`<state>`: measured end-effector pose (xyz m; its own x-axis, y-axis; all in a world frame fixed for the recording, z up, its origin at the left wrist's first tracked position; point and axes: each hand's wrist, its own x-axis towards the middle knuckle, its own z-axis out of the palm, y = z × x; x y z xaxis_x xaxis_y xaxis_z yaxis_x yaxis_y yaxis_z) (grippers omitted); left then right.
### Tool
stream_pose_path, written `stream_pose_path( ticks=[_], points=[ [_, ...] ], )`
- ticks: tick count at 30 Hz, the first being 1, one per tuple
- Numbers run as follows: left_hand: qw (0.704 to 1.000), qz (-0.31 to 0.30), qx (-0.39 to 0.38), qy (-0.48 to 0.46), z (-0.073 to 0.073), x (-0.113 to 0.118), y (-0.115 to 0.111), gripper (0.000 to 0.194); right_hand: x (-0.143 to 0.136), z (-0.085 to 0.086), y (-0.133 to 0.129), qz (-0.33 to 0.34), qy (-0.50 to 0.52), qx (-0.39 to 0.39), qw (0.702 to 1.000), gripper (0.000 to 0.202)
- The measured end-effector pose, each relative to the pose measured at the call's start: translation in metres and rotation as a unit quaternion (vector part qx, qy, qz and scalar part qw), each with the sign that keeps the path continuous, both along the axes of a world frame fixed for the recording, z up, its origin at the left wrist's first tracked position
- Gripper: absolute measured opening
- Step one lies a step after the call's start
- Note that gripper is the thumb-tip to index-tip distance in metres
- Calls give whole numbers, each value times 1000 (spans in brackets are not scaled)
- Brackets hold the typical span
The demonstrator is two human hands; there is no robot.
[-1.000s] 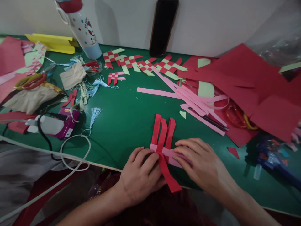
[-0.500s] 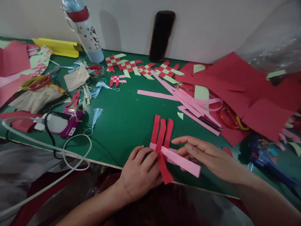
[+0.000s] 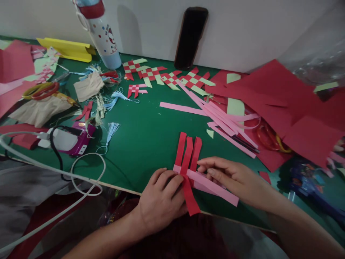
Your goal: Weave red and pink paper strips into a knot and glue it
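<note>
Left hand (image 3: 163, 196) grasps red-and-pink woven paper strips (image 3: 185, 163) | flat pink paper strip (image 3: 213, 187) slants lower-right, beside right hand (image 3: 237, 176) (grip: cannot tell)

Pink strips (image 3: 183, 108) on green table (image 3: 145, 144)

At the table's (image 3: 140, 126) near edge, the weave (image 3: 184, 163) lies between the two hands, the left hand (image 3: 163, 196) on its left part, the right hand (image 3: 231, 176) at its right. Beyond, to the right, loose strips (image 3: 219, 113) lie in a heap, with sheets (image 3: 299, 97) farther right and a glue gun (image 3: 311, 187) nearer. At the far side, a phone (image 3: 191, 39) leans on the wall (image 3: 159, 32); a row of woven pieces (image 3: 169, 79) runs before it, a bottle (image 3: 107, 46) stands left. On the left, scissors (image 3: 44, 91) lie on a pouch (image 3: 40, 111), with a plug (image 3: 63, 140) nearer and a tassel (image 3: 112, 129) to the plug's right.
</note>
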<state>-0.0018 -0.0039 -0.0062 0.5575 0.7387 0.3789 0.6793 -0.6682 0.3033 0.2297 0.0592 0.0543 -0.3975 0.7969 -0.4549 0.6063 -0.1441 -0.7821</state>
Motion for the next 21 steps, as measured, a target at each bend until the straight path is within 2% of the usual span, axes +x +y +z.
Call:
stream_pose_path(
  ticks=[4, 8, 16, 21],
  points=[
    [1000, 1, 1, 0, 0, 0, -1, 27, -7, 1, 4, 21, 14, -39, 999, 36],
    [1000, -1, -2, 6, -1, 0, -1, 26, -14, 0, 11, 41, -12, 9, 999, 35],
    [1000, 9, -14, 4, -1, -1, 0, 35, -22, 1, 18, 64, -36, 22, 997, 42],
    [1000, 0, -9, 14, 1, -1, 0, 34, -26, 2, 16, 122, -11, 54, 991, 38]
  ],
)
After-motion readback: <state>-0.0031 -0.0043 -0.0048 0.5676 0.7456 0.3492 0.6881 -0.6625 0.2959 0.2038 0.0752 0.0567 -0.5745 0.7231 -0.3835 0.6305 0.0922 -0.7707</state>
